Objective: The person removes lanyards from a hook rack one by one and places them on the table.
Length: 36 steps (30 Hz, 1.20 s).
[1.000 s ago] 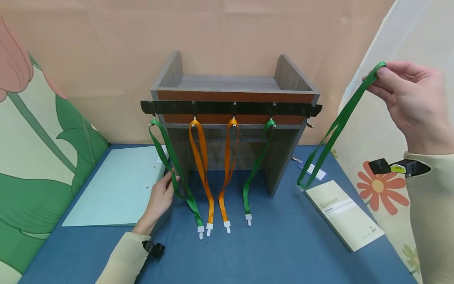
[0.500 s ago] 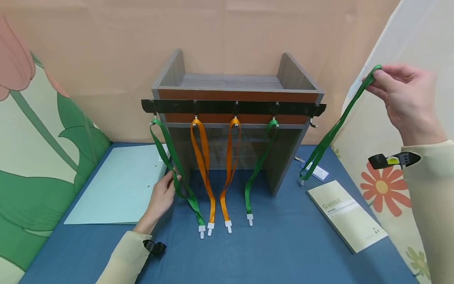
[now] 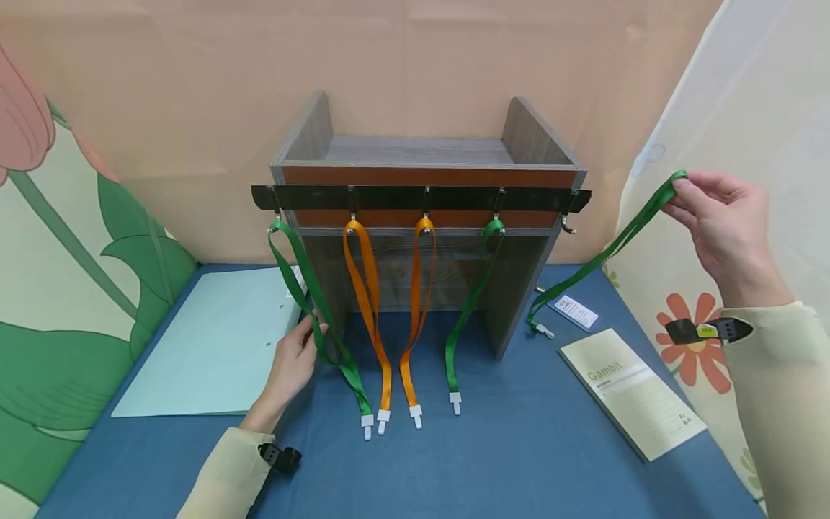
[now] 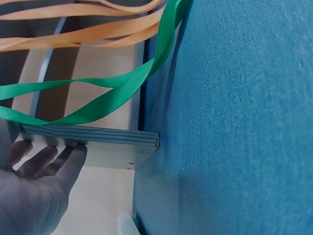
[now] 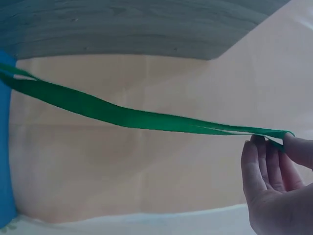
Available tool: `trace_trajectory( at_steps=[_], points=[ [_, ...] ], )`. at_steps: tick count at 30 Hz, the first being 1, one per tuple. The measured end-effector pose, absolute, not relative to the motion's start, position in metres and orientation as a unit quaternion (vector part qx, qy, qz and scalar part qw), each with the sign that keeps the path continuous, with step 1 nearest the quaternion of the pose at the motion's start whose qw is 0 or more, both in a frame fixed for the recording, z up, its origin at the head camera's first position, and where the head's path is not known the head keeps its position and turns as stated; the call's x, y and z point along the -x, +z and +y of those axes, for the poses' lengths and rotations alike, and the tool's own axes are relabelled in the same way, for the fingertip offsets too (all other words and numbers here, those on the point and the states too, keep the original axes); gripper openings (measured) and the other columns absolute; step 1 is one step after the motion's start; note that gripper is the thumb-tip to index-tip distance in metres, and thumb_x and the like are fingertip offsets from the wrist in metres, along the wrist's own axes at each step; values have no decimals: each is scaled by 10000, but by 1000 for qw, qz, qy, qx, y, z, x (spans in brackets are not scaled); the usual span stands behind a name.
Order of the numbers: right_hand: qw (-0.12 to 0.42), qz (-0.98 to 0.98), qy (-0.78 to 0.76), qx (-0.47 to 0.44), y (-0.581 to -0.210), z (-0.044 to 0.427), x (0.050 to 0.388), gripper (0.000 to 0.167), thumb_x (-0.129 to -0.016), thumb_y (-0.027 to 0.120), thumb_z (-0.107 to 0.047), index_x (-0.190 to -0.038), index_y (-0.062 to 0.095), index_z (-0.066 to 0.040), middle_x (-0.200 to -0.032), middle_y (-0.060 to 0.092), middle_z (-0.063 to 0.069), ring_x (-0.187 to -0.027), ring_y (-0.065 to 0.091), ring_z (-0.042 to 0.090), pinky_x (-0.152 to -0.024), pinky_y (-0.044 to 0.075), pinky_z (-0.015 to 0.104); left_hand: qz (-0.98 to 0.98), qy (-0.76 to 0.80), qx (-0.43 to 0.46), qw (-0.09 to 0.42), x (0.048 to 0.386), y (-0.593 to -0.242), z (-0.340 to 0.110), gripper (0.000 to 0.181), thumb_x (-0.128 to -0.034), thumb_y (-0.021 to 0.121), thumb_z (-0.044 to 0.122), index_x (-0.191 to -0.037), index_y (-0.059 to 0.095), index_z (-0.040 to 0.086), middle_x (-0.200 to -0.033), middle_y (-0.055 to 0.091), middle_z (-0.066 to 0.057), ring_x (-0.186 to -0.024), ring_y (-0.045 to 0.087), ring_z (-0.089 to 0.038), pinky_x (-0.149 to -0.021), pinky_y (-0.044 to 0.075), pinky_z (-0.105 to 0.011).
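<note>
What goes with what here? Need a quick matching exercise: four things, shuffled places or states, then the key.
Column 1
1. right hand
2. book
3. orange lanyards
4. left hand

Column 2
A. hanging side by side below the black rail
B. touching the side of the shelf
C. pinching a green lanyard
D. lying on the blue table, right of the shelf

Pairs: 1-C, 2-D, 3-A, 4-B
</note>
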State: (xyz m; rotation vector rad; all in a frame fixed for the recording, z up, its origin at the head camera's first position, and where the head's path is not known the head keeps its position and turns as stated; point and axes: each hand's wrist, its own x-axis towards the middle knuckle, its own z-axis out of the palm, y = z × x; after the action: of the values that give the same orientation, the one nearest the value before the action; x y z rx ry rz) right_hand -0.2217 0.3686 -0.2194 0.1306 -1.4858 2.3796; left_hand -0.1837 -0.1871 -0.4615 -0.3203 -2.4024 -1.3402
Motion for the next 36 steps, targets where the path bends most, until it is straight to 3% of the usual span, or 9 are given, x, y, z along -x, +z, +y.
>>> trace_trajectory(
  at_steps=[12, 25, 32, 36],
  points=[
    [176, -598, 780, -45, -252, 375, 215, 224, -775, 749, 58, -985, 685, 105, -875, 702, 144, -732, 695, 224, -675, 513, 314, -852, -478, 114, 182, 184, -462, -187, 325, -1021, 486, 253, -1283, 596, 96, -717, 539, -10, -644, 479, -188, -573, 397, -295],
    [152, -709, 688, -27, -288, 362, 208, 291, -827, 744, -84, -1080, 678, 44, -916, 694, 73, -769, 689, 157, -704, 497, 253, -850, -484, 109, 180, 185, -462, -188, 345, -1020, 487, 252, -1317, 579, 101, -799, 611, -73, -695, 509, -202, -606, 407, -289],
    [170, -731, 661, 11, -308, 364, 220, 323, -831, 745, -133, -1093, 666, 38, -898, 704, 22, -761, 688, 126, -684, 497, 216, -851, -484, 107, 173, 185, -461, -187, 365, -1022, 485, 227, -1361, 544, 106, -953, 658, -125, -773, 542, -204, -656, 436, -294],
    [184, -750, 635, 19, -322, 360, 227, 351, -844, 734, -129, -1110, 632, 78, -880, 702, -9, -746, 681, 99, -662, 503, 199, -852, -482, 104, 174, 184, -461, -187, 357, -1022, 482, 252, -1336, 564, 101, -837, 626, -111, -719, 518, -208, -623, 421, -303]
  ],
)
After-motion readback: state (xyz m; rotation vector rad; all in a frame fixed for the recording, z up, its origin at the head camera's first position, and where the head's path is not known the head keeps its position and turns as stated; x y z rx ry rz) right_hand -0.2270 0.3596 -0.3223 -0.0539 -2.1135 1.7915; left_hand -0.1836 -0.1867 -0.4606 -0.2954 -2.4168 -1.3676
